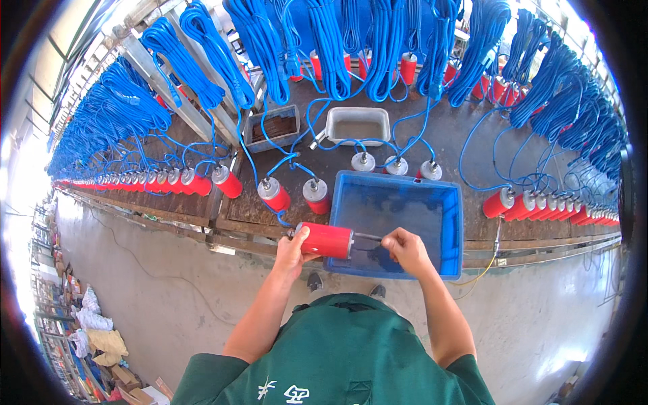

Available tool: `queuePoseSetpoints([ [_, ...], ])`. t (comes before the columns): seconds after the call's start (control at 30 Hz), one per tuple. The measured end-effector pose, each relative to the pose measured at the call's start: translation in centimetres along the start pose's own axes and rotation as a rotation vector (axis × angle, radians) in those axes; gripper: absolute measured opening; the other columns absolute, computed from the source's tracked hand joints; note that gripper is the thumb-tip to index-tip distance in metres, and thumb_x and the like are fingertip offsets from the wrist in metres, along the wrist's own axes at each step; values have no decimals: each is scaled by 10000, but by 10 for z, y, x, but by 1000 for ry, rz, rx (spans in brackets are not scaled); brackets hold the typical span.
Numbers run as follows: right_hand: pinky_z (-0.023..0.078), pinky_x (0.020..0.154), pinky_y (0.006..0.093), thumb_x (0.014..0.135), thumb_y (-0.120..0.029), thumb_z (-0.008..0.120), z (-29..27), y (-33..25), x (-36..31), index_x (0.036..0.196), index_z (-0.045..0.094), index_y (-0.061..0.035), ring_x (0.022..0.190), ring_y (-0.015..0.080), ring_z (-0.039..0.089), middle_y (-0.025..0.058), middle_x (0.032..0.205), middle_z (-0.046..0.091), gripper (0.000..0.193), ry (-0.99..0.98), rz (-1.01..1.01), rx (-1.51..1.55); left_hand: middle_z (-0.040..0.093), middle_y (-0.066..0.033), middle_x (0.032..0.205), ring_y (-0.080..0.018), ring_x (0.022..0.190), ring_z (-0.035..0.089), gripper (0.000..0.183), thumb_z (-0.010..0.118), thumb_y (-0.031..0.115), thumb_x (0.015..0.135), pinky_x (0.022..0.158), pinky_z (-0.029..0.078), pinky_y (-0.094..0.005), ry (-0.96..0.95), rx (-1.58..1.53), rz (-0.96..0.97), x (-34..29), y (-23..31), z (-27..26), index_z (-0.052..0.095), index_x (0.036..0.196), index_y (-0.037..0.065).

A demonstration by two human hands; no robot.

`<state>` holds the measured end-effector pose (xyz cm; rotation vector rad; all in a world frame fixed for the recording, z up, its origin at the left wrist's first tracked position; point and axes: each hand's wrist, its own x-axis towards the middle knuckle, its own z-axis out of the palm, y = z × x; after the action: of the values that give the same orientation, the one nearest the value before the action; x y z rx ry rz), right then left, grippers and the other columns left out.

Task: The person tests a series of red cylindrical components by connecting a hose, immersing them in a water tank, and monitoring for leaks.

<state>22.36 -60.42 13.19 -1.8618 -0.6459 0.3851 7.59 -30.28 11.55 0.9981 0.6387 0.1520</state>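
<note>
My left hand (290, 252) is closed around the end of a red cylinder (328, 241) with metal end caps, held sideways in front of me. From its right end sticks out a thin dark metal rod (367, 237). The fingers of my right hand (408, 250) pinch the far end of this rod. Both hands are at the near side of a blue plastic bin (457, 233), with the cylinder's right end over its left rim. A shallow layer that looks like water lies in the bin. Two red cylinders (317, 196) with blue cables stand just beyond my left hand.
Bundles of blue cable (329, 57) hang above the dark workbench (270, 226). Behind the blue bin are a white tray (386, 116) and a grey box (248, 138) of brown sticks. Rows of red cylinders (228, 183) line the bench edge. A yellow hose (482, 272) hangs at the right.
</note>
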Motion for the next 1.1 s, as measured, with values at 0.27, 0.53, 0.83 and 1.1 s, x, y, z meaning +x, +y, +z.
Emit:
queuePoseSetpoints([
  [0.27,508,587,347,1111,-404,627,9,-5,12,987,730,12,564,188,616,81,665,652,447,149,113,-15,775,-172,1184,-305,1036,792,631,802,477,962,883,673,-518,-10,5,8,2,-4,-4,669,1315,-29],
  [0.53,578,653,342,1110,-284,627,9,11,4,1346,658,-20,629,215,676,129,768,709,355,19,153,32,772,-186,1179,-316,1029,792,655,806,474,956,887,674,-529,-14,5,11,3,-4,-3,660,1316,-54],
  [0.83,514,634,297,1041,-275,757,-1,-14,-1,1099,680,34,692,125,615,61,761,682,323,-58,229,279,766,-194,1191,-321,1023,792,644,813,449,961,856,682,-533,8,-31,17,3,-6,-4,652,1318,-62],
  [1.1,544,642,345,1057,-425,706,1,-14,19,1024,724,1,667,202,666,108,797,731,428,-4,509,122,758,-203,1211,-336,1057,784,657,803,467,966,889,671,-558,-1,12,22,3,-4,-5,641,1321,-60],
])
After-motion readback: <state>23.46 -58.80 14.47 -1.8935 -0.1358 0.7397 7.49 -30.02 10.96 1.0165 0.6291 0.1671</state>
